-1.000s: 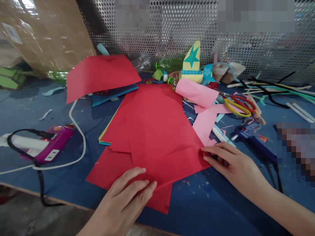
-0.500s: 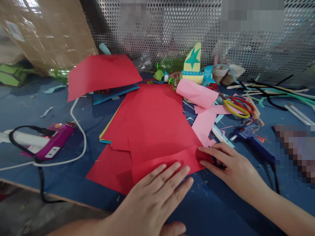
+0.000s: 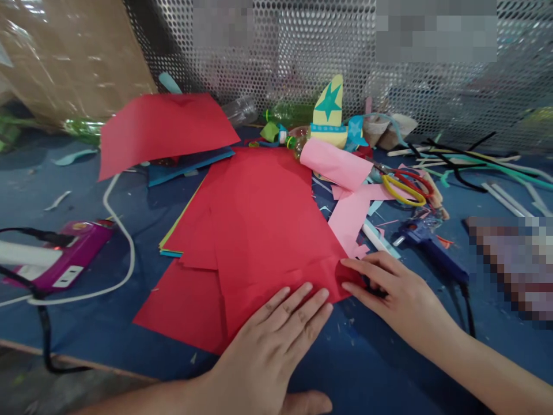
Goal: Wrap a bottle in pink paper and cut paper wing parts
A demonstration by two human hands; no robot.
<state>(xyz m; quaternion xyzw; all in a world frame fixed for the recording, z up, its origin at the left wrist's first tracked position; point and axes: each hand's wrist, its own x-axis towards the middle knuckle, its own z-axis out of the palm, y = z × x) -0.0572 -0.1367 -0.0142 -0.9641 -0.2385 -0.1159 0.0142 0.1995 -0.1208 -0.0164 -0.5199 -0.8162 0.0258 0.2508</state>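
Observation:
Several red paper sheets point(image 3: 259, 225) lie overlapped on the blue table point(image 3: 371, 369). The near edge of the top sheet is folded up over itself. My left hand point(image 3: 276, 346) lies flat on that folded edge, fingers stretched out and pressing down. My right hand point(image 3: 393, 294) rests at the sheet's right corner, fingers extended with their tips on the paper. Neither hand holds anything.
A blue glue gun point(image 3: 432, 251) lies just beyond my right hand. Scissors with red and yellow handles point(image 3: 406, 187), pink paper point(image 3: 345, 184), a paper-decorated bottle point(image 3: 324, 124) and pipe cleaners point(image 3: 475, 161) lie behind. A purple power strip point(image 3: 64, 259) with cables sits left; another red sheet point(image 3: 159, 129) stands propped up.
My left hand slid right along the near edge and flattened the folded red paper. The right hand stayed at the corner. The view shifted slightly.

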